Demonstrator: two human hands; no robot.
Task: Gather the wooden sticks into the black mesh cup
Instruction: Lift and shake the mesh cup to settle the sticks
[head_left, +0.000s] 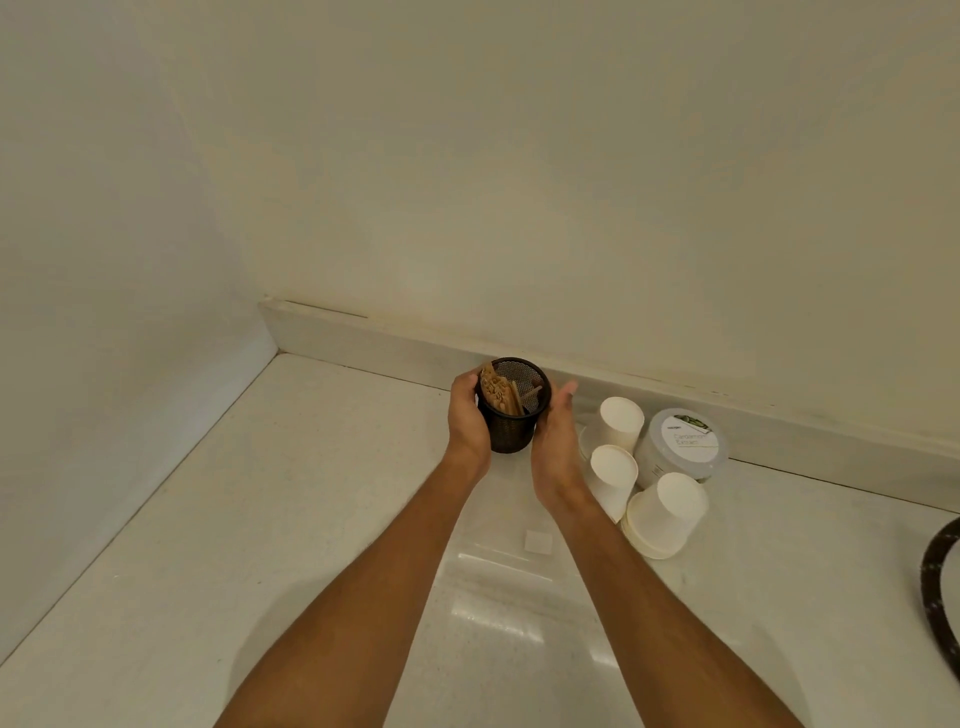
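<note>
The black mesh cup (511, 423) stands on the white counter near the back wall, tilted slightly toward me. Several wooden sticks (501, 395) stand inside it, leaning against its left wall. My left hand (467, 415) grips the cup's left side, thumb at the rim. Against the cup's right side rests my right hand (556, 441), its fingers straight and pointing toward the wall.
Three white paper cups (667, 512) stand upside down just right of my right hand, beside a round lidded tub (685, 444). A clear plastic bag (498, 566) lies flat on the counter between my forearms. A dark cord (940, 592) curves at the right edge.
</note>
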